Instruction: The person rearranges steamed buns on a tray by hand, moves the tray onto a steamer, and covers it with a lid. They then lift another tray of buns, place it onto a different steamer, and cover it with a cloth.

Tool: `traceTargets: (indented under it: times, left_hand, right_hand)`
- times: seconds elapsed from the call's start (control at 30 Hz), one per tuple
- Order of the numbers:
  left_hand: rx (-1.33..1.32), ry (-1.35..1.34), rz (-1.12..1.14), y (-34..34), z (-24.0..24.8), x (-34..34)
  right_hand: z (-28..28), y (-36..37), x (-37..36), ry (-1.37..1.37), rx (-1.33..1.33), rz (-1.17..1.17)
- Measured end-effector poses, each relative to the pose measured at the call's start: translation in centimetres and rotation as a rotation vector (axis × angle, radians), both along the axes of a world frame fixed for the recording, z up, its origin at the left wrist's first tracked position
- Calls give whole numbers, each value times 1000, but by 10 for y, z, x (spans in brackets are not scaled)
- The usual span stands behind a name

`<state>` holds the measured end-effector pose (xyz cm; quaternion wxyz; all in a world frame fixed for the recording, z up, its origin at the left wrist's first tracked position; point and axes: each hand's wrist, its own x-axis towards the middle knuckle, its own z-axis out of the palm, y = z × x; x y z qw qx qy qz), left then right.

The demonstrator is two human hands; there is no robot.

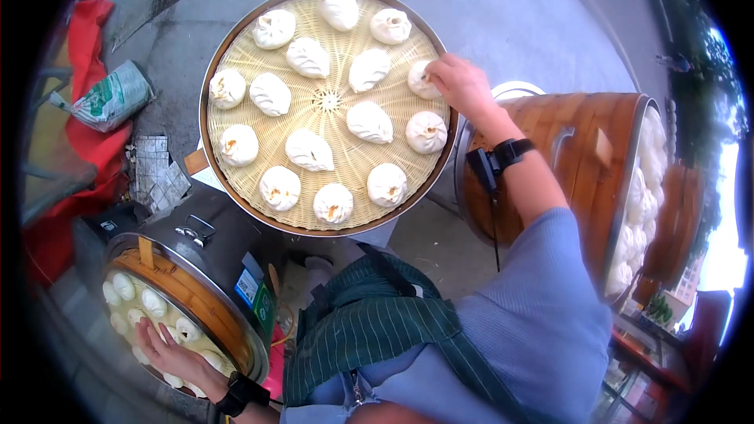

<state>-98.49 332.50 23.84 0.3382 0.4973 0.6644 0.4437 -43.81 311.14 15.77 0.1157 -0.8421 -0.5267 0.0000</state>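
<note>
Overlapping one bun [421,82], the right hand [466,93] obscures whether fingers clamp; I can't tell. Left hand [167,351]: fingers apart.

Grey paving [510,23] lies under bright daylight [730,228], with dark green foliage [693,12] at far right.

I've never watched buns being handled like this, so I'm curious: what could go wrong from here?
The right hand has its fingertips at a bun on the round tray; too firm a pinch might dent it. The left hand is at the closely set buns in the wooden steamer, where it could brush or squash one.
</note>
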Motion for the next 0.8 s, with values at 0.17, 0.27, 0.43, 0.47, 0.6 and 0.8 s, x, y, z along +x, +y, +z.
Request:
traceTargets:
  times: [0.17, 0.27, 0.43, 0.47, 0.6, 0.8]
  left_hand:
    - [-55, 23, 33, -6, -3, 4]
    - [-83, -36, 33, -10, -9, -6]
    - [-109, -88, 20, -18, -15, -16]
    - [-112, -118, 38, -19, -15, -17]
    - [-113, -109, 60, -23, -15, -22]
    - [-107, -171, 69, -29, -21, -35]
  right_hand:
    - [-3, 3, 15, -1, -92, 143]
    - [3, 7, 19, -15, -147, 299]
    - [11, 19, 17, -11, -204, 329]
    - [11, 21, 17, -11, -205, 335]
    - [11, 25, 22, -48, -270, 394]
    - [8, 20, 31, -126, -288, 506]
